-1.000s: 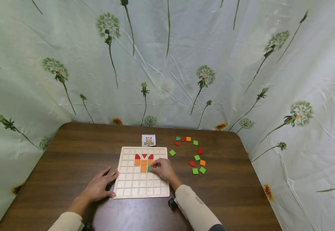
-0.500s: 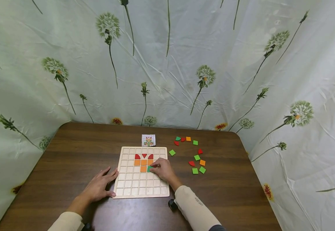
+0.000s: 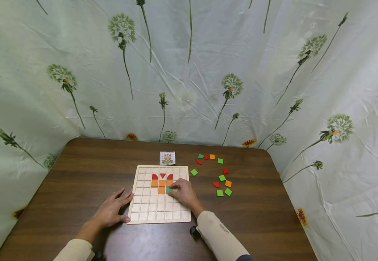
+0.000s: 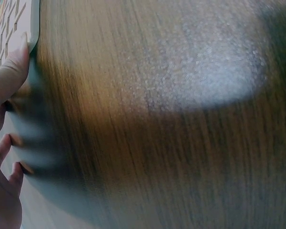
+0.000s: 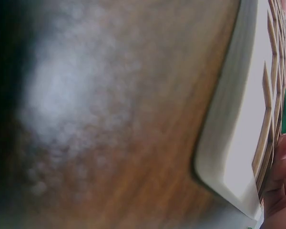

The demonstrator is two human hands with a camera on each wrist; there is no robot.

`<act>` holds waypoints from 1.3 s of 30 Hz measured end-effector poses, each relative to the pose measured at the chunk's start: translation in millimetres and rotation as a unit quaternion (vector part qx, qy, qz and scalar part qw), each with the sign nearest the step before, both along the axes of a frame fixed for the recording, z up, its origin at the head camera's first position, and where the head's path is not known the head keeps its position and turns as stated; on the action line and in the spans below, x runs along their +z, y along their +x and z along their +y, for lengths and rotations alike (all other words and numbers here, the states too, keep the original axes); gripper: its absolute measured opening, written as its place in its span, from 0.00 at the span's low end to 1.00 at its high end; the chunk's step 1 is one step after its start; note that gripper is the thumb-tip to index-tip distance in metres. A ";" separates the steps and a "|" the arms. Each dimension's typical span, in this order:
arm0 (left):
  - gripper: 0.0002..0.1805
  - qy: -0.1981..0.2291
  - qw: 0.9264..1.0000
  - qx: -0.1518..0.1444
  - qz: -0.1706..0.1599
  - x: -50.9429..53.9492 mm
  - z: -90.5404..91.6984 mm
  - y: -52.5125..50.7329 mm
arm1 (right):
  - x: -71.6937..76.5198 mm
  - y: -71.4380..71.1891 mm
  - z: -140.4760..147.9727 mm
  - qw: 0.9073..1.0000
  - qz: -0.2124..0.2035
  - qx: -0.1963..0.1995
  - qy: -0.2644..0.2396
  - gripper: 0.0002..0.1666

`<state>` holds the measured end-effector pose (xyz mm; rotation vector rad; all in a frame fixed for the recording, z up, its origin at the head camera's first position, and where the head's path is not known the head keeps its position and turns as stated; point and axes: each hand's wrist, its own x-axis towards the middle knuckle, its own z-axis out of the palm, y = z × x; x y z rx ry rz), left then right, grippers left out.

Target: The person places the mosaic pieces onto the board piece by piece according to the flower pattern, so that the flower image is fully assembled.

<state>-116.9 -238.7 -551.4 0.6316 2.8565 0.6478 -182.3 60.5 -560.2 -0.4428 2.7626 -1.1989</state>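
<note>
Two hands are working at a gridded board, which is lying around the middle of the worktop.

In the head view, the left hand is steadying the board, its fingers spreading along the left side and its thumb resting at the near-left corner. The right hand is pinching a green piece at the cell just right of the lowest orange square. A picture card is lying just beyond the board, toward the worktop's far edge; loose pieces are lying scattered toward its far-right corner. The step in hand seems to be setting the green piece into the pattern. The next move is probably calling for seating it flat and letting go, then perhaps fetching the dark green loose piece for the bare cell on the orange square's other side.

In the left wrist view, the thumb is touching the board's corner while the other fingers are showing only partly.

In the right wrist view, the green piece is appearing edge-on at the fingertips; neither its whole shape nor whether it is sitting fully home is showing.
</note>
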 end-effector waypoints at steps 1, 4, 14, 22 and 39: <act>0.50 -0.001 1.000 0.001 -0.001 0.1 0.2 -0.1 | 0.0 0.2 -0.3 1.000 0.002 0.001 0.002 0.12; 0.50 -0.002 1.000 0.006 -0.008 0.2 1.0 -0.3 | 0.0 0.7 -1.3 1.000 0.001 0.002 0.007 0.13; 0.51 -0.003 1.000 0.010 -0.009 -1.8 0.6 -1.2 | -2.5 1.5 -3.8 1.000 0.012 -0.001 0.010 0.11; 0.51 0.001 1.000 0.011 -0.007 -2.5 0.5 -1.2 | -0.8 0.5 -0.4 1.000 0.017 0.015 -0.005 0.10; 0.51 0.006 1.000 0.012 -0.008 -4.3 0.3 -1.2 | 2.8 -2.3 2.0 0.999 0.013 0.029 -0.024 0.05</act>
